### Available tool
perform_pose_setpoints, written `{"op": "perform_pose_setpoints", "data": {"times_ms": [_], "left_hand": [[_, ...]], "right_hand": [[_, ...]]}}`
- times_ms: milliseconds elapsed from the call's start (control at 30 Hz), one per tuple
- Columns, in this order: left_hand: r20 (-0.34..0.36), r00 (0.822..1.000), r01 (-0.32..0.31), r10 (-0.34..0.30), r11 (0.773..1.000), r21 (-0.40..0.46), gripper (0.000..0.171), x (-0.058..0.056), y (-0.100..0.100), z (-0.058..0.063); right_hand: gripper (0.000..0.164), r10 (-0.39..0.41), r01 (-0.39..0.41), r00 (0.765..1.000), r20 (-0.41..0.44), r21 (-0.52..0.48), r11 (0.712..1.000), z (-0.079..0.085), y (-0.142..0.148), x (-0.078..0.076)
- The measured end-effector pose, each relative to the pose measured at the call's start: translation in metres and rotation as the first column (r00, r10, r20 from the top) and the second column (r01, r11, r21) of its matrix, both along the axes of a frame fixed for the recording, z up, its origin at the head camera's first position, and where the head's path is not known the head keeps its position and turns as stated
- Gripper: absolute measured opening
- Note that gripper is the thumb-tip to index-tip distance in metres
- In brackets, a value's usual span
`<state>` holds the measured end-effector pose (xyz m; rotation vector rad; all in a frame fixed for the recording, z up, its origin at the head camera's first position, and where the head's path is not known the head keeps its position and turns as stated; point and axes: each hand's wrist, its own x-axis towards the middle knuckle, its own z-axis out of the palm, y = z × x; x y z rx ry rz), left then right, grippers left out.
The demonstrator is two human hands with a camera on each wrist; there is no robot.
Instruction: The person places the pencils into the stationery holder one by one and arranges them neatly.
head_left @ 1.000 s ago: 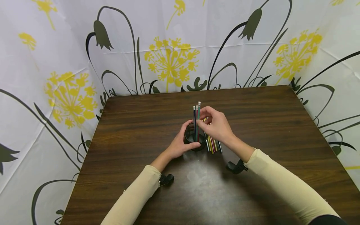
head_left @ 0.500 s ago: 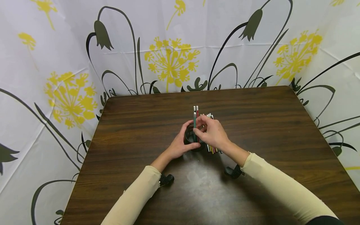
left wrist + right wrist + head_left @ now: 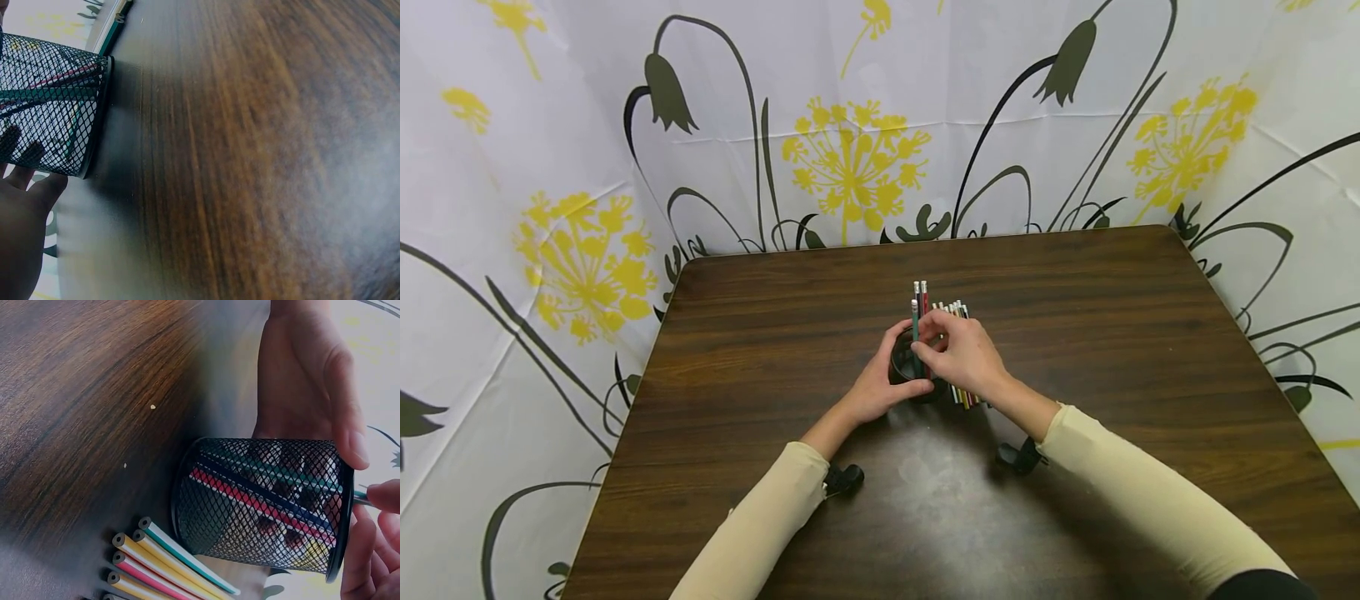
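A black wire-mesh pencil cup (image 3: 262, 506) stands on the table, and my left hand (image 3: 876, 385) wraps round it with the thumb at the near side of its rim. Between thumb and fingertips, my right hand (image 3: 967, 357) pinches a green pencil (image 3: 915, 323), whose lower part is inside the cup. The pencil's eraser end points up. Leaning in the cup are a dark blue pencil (image 3: 256, 487) and a red pencil (image 3: 262, 506), visible through the mesh in the right wrist view. In the left wrist view, the left fingers (image 3: 47, 187) press against the mesh.
Several loose striped pencils (image 3: 175, 562) lie side by side on the table right of the cup, partly hidden under my right hand in the head view. The dark wood-grain table (image 3: 760, 350) ends at a white curtain (image 3: 737, 100) with flower prints. Small white specks (image 3: 152, 407) dot the tabletop.
My right hand has come down and slightly left, lowering the green pencil deeper into the cup. Over the last half second it hardly moves. The left hand keeps its hold on the cup.
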<state>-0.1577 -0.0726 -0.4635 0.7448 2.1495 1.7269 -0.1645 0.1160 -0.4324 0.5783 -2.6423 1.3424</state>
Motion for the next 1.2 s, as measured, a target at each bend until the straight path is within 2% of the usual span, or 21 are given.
{"op": "perform_pose_setpoints", "data": {"times_ms": [233,667,1200], "left_hand": [[-0.009,1.0,0.003,-0.003,1.0,0.019,0.084,0.0,-0.001,-0.002],[0.001,1.0,-0.018,0.018,1.0,-0.018,0.084,0.0,0.0,-0.003],[-0.012,1.0,-0.02,0.02,0.999,-0.027,0.084,0.0,0.0,-0.001]], "right_hand": [[0.014,-0.065,0.065,0.998,0.025,0.017,0.998,0.0,-0.005,-0.001],[0.013,-0.214,0.21,0.976,0.043,0.071,0.975,-0.002,-0.012,-0.005],[0.014,-0.334,0.332,0.942,0.0,0.117,0.936,-0.003,-0.02,-0.007]]}}
